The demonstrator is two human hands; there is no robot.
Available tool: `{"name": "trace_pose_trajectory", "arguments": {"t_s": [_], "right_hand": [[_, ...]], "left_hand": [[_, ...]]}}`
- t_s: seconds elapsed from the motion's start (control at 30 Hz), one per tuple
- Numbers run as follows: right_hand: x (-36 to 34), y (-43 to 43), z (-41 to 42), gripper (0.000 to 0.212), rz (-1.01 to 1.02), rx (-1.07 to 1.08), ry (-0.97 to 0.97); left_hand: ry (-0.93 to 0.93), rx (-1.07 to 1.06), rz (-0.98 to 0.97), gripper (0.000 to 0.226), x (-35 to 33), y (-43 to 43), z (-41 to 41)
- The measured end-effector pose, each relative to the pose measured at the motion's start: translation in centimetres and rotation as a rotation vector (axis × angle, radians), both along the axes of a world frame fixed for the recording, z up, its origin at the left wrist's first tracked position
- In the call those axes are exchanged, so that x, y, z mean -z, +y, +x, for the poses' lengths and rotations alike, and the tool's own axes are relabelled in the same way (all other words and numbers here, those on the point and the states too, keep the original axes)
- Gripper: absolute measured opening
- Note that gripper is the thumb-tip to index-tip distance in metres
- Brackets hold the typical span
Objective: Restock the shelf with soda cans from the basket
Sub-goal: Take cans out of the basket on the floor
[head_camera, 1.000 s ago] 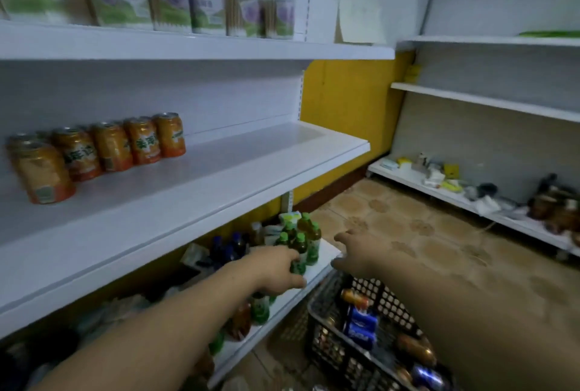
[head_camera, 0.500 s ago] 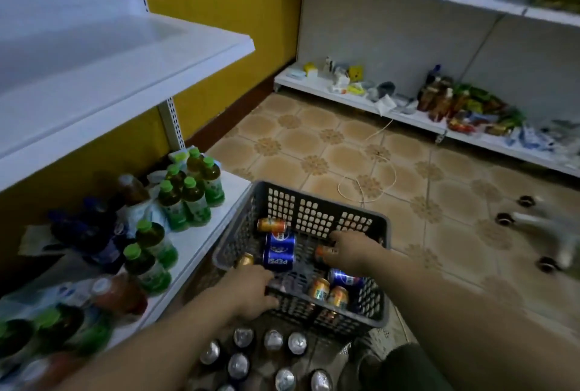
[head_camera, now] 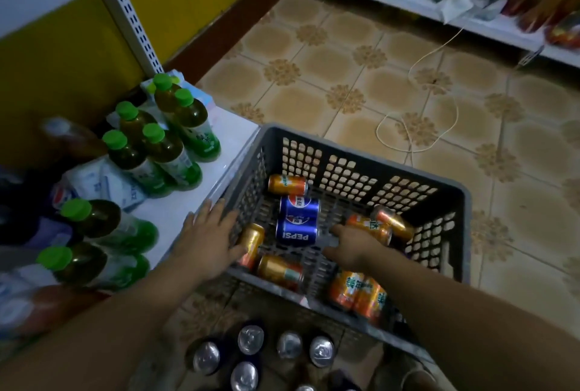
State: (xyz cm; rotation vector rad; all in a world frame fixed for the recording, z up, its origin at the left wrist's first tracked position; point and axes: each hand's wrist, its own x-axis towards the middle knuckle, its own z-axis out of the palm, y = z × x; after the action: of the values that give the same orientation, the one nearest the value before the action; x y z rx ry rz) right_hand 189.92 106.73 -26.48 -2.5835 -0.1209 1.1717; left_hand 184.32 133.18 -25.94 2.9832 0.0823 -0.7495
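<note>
Soda cans (head_camera: 297, 222), orange and blue, are lying loose in the grey basket (head_camera: 459, 252) at frame centre. The left hand (head_camera: 208, 243) is hovering over its left rim, fingers spread; the right hand (head_camera: 354, 244) is covering an orange can (head_camera: 372, 227), grip unclear. Green-capped bottles (head_camera: 175, 152) are standing on the white shelf (head_camera: 232, 136) at left, beside tiled floor (head_camera: 345, 61).

1 head-worn wide-angle view, looking steeply down and slightly forward from close above the basket (head_camera: 361, 156), which fills the lower middle; low shelf (head_camera: 232, 130) at left, floor (head_camera: 345, 54) stretching ahead.
</note>
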Motion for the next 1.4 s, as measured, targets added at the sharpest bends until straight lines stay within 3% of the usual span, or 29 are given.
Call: {"name": "trace_pose_trajectory", "arguments": {"t_s": [0.27, 0.43, 0.5, 0.57, 0.7, 0.87, 1.1, 1.23, 1.33, 1.4], "right_hand": [[9.5, 7.0, 2.2, 0.055, 0.027, -0.129, 0.075], [15.0, 9.8, 1.7, 0.055, 0.000, -0.215, 0.178], [17.1, 10.4, 1.5, 0.067, -0.033, -0.260, 0.244], [18.6, 10.9, 1.3, 0.078, -0.059, -0.301, 0.265], [18.9, 11.1, 0.6, 0.075, -0.018, -0.268, 0.225], [13.9, 9.5, -0.1, 0.067, 0.144, -0.066, 0.055], [-0.5, 7.3, -1.0, 0.066, 0.552, 0.307, -0.137], [-8.6, 8.3, -3.4, 0.057, 0.760, 0.462, -0.190], [-14.8, 10.1, -5.5, 0.056, 0.878, 0.476, -0.230], [-19.2, 11.4, -7.0, 0.062, 0.942, 0.456, -0.259]], "left_hand": [[-0.059, -0.258, -0.208, 0.105, 5.5, 0.7, 1.0], [-0.223, -0.306, -0.263, 0.101, 6.9, 0.5, 0.4], [-0.301, -0.278, -0.294, 0.101, 7.5, 0.7, 0.2], [-0.328, -0.245, -0.294, 0.100, 7.9, 0.9, 0.1], [-0.318, -0.223, -0.294, 0.099, 8.2, 1.1, -0.1], [-0.220, -0.244, -0.232, 0.097, 7.2, 0.9, 0.3], [0.055, -0.264, -0.338, 0.105, 1.7, -0.3, -1.3], [-0.006, -0.396, -0.683, 0.113, -4.9, -2.2, -4.2], [-0.115, -0.543, -0.976, 0.084, -11.5, -1.9, -5.9], [-0.212, -0.535, -1.042, 0.079, -16.5, -1.1, -7.2]]}}
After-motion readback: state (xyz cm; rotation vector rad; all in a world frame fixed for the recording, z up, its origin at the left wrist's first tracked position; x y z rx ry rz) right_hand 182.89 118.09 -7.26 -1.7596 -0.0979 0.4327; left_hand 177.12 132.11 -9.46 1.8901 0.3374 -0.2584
